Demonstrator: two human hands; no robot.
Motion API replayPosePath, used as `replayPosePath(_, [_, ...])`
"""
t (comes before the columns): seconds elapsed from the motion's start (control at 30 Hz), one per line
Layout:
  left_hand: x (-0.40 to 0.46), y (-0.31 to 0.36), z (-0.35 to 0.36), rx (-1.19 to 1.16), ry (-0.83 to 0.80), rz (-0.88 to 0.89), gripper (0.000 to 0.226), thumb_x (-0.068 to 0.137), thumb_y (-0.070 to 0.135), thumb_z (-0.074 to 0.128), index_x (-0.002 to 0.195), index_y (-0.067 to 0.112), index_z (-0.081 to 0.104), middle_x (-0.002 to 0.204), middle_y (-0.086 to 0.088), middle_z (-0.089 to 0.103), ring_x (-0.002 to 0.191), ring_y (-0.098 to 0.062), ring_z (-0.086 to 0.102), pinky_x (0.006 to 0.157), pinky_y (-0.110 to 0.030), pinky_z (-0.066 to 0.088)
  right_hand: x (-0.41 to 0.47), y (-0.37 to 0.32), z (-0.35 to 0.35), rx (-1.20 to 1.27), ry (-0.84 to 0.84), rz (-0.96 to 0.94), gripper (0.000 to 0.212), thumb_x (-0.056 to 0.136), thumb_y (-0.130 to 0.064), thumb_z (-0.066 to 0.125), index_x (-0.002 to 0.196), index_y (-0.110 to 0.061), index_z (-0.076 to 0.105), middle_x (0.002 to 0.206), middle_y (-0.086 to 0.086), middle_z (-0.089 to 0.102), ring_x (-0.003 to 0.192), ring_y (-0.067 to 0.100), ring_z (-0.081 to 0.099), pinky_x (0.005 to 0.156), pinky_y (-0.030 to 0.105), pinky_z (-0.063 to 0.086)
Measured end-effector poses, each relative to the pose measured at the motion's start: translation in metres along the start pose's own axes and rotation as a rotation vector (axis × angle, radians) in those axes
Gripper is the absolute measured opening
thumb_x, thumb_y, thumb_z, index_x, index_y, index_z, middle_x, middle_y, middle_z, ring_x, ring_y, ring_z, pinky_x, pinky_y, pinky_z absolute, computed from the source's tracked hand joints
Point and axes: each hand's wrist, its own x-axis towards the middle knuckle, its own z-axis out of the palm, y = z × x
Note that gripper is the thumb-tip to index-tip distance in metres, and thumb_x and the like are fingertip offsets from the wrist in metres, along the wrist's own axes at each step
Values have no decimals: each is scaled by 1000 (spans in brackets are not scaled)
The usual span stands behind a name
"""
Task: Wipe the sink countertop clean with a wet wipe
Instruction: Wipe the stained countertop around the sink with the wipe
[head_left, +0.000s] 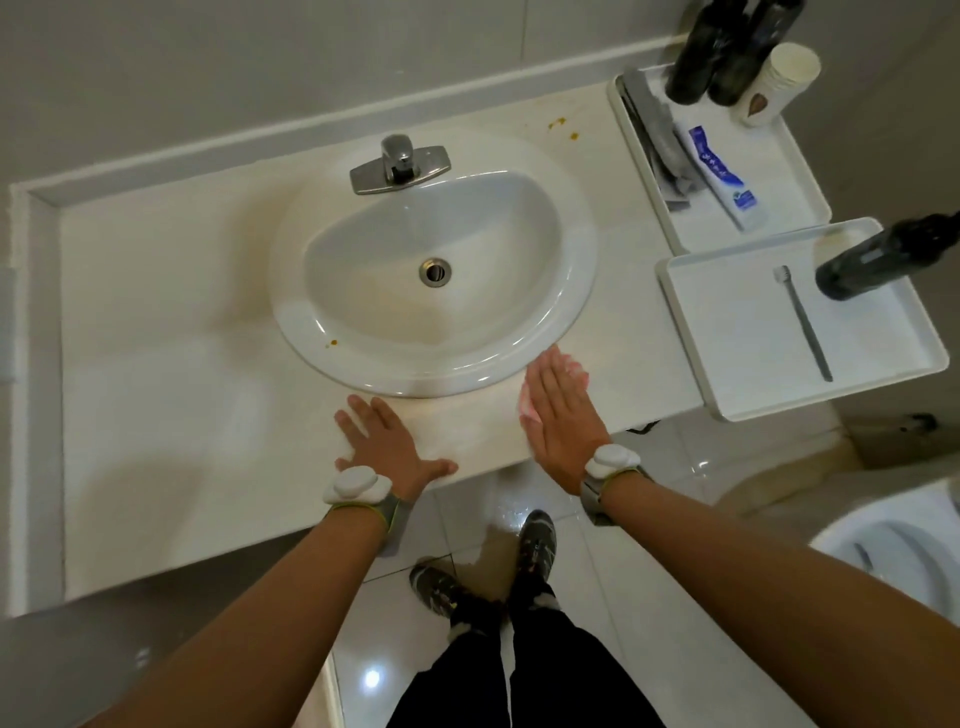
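Note:
The pale countertop (171, 364) surrounds a white oval sink (571, 291) with a metal faucet (399, 162). My right hand (563, 415) lies flat on a pinkish wet wipe (525, 402), pressing it onto the counter's front edge just right of the sink. The wipe shows only at the hand's edges. My left hand (387, 441) rests flat and spread on the counter in front of the sink, holding nothing. Orange-brown spots (560, 126) mark the counter behind the sink, and a small one (333, 342) sits on the sink's rim.
Two white trays stand on the right: the far tray (802, 171) holds a toothpaste tube (722, 179), dark bottles (727, 52) and a paper cup (779, 83); the near tray (691, 332) holds a toothbrush (808, 325) and a dark bottle (878, 260). A toilet (893, 540) is at lower right.

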Motion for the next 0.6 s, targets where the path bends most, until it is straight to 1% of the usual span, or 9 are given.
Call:
replayPosePath(0.07, [2, -3, 5, -4, 40, -2, 150, 58, 83, 67, 157, 2, -13, 164, -19, -22, 152, -44, -12, 110, -67, 31, -3, 21, -4, -34, -40, -46, 67, 105, -35, 17, 160, 0, 3, 170, 21, -1, 158, 34, -5, 128, 51, 14])
replayPosePath(0.1, [3, -4, 8, -3, 55, 3, 149, 58, 83, 66, 157, 3, -11, 164, -18, -21, 152, -43, -11, 110, -66, 32, -1, 36, -10, -19, -39, 14, 67, 104, -35, 16, 160, -1, 1, 170, 20, -3, 158, 34, -4, 128, 51, 12])
replayPosePath(0.2, [7, -18, 10, -25, 86, 62, 141, 63, 84, 61, 158, 5, -6, 166, -15, -16, 154, -39, -7, 116, -59, 31, 11, 71, -30, 68, 3, 373, 72, 101, -39, 11, 159, 4, 2, 168, 25, -4, 157, 38, -3, 129, 50, 3])
replayPosePath(0.23, [9, -26, 8, -64, 102, 86, 137, 65, 83, 59, 158, 5, -4, 167, -14, -12, 154, -37, -4, 119, -56, 29, 15, 69, -32, 66, 20, 432, 73, 101, -39, 9, 158, 6, 4, 168, 27, -2, 157, 39, -2, 129, 49, 3])
replayPosePath(0.37, [21, -64, -7, -164, 193, 78, 120, 79, 73, 58, 159, 4, 0, 168, -13, -1, 156, -30, 6, 122, -51, 27, 19, 3, -9, 160, 52, 233, 67, 101, -29, 15, 158, 7, 10, 168, 27, 2, 158, 38, -1, 128, 53, 11])
replayPosePath(0.47, [31, -95, -20, -133, 185, -13, 117, 80, 72, 58, 159, 7, 0, 168, -13, -5, 155, -33, 2, 119, -56, 29, 30, -46, -3, 462, 131, 322, 65, 105, -34, 14, 160, -1, 3, 170, 14, -6, 159, 29, -7, 129, 51, 6])
replayPosePath(0.5, [34, -101, -25, -112, 159, -26, 119, 79, 73, 59, 159, 7, -1, 168, -13, -8, 155, -34, 0, 119, -57, 28, 35, -57, -7, 610, 171, 384, 65, 106, -38, 13, 161, -7, -1, 170, 6, -12, 159, 28, -4, 128, 53, 11])
replayPosePath(0.57, [39, -111, -31, -77, 100, -30, 123, 76, 73, 61, 159, 7, -3, 167, -13, -14, 155, -36, -4, 118, -58, 28, 47, -78, -12, 869, 219, 461, 63, 108, -39, 21, 162, -20, -4, 169, -11, -14, 157, 31, 13, 120, 57, 34])
replayPosePath(0.6, [41, -114, -34, -64, 79, -25, 126, 75, 72, 64, 159, 7, -4, 166, -14, -15, 154, -37, -5, 118, -58, 28, 54, -92, -17, 948, 243, 477, 63, 109, -32, 30, 163, -23, -1, 169, -13, -9, 156, 29, 17, 119, 50, 38])
